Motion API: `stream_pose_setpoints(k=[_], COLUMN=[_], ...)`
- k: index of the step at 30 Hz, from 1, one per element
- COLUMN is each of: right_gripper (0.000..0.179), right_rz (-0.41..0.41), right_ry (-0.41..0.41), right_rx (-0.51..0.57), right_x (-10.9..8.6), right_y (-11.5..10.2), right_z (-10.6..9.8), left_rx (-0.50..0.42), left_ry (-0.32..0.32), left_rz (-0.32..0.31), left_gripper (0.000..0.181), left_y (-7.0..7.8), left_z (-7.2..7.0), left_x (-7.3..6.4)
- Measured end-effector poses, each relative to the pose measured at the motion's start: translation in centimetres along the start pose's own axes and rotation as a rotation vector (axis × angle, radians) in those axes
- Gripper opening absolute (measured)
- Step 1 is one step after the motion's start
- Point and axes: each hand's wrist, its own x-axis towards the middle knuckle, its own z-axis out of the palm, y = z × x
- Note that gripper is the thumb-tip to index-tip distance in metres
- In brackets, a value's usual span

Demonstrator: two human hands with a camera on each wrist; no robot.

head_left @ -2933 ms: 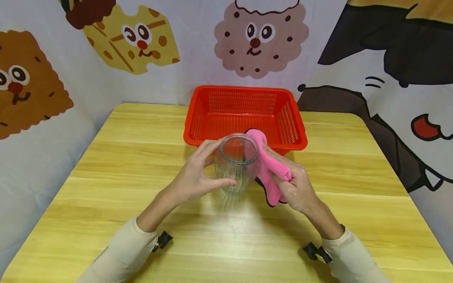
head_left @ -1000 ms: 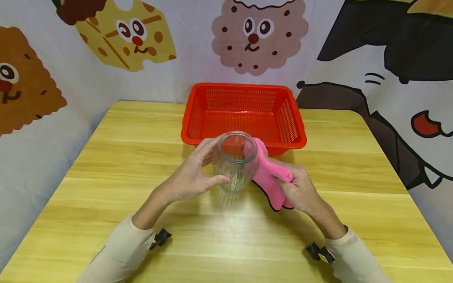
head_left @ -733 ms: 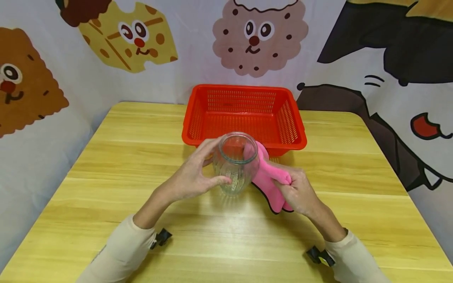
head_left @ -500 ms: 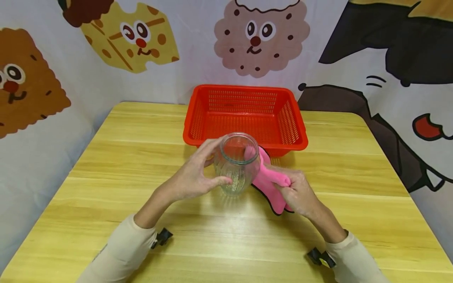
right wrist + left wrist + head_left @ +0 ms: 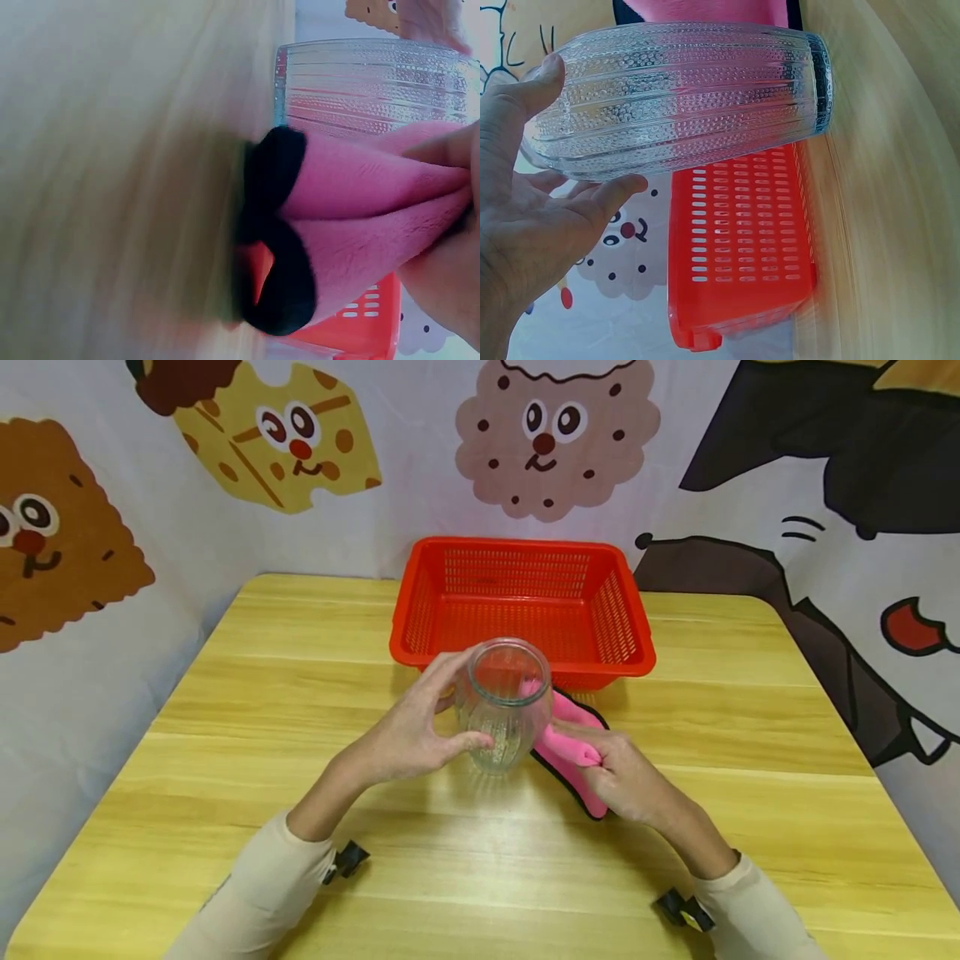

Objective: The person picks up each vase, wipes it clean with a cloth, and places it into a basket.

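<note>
A ribbed clear glass jar (image 5: 498, 727) stands upright on the wooden table, in front of the red basket. My left hand (image 5: 412, 727) holds it from the left, thumb at the front and fingers round the back; the left wrist view shows the jar's beaded side (image 5: 682, 97). In my right hand (image 5: 626, 772) a pink cloth (image 5: 573, 777) with black edging is bunched, and it lies against the jar's right side. The right wrist view has the cloth's folds (image 5: 360, 202) hanging down beside the jar (image 5: 360, 82), with part of the right hand hidden behind them.
The red perforated plastic basket (image 5: 405, 610) sits at the back of the table (image 5: 225, 760), just behind the jar. A white curtain (image 5: 420, 460) printed with cartoon food closes off the back and sides.
My right hand has drawn the pink cloth down and toward me along the jar's right side. The left hand and the jar have stayed in almost the same place.
</note>
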Motion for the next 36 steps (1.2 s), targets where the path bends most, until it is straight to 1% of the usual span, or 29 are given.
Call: stream_pose_setpoints(k=[4,7,10,12,18,20,24,28,33,36], right_gripper=[0.051,0.049,0.05,0.052,0.065,0.067,0.068,0.068,0.065,0.063], right_rz=[0.045,0.055,0.065,0.067,0.07,0.068,0.062,0.049,0.016,-0.004], right_ry=[-0.092,-0.135,-0.148,-0.161,-0.216,-0.233,-0.254,-0.281,-0.321,-0.331], right_rx=[-0.095,-0.099,-0.078,-0.088,-0.236,-0.265,-0.282,-0.29,-0.349,-0.375], right_x=[-0.27,-0.35,-0.37,-0.35,-0.5,-0.53,-0.46,-0.39,-0.34,-0.4], right_y=[0.12,0.19,0.14,0.08,-0.13,-0.14,-0.09,-0.1,-0.06,0.06], right_z=[0.3,0.55,0.68,0.72,0.79,0.79,0.75,0.75,0.92,1.03], left_rx=[0.001,-0.006,-0.003,0.002,-0.001,-0.002,-0.005,0.0,0.016,0.03], left_ry=[-0.003,-0.008,-0.012,-0.012,-0.016,-0.018,-0.019,-0.023,-0.023,-0.021], left_rz=[-0.001,0.005,0.003,-0.004,-0.005,-0.005,-0.007,0.007,0.025,0.03], left_gripper=[0.099,0.099,0.098,0.098,0.098,0.098,0.097,0.096,0.095,0.095], left_y=[0.01,0.02,-0.01,-0.03,-0.09,-0.09,-0.06,0.03,0.16,0.15], left_z=[0.0,-0.04,-0.11,-0.16,-0.21,-0.17,-0.15,-0.18,-0.27,-0.27], left_x=[0.09,0.16,0.11,0.02,0.06,0.11,0.12,0.19,0.2,0.15])
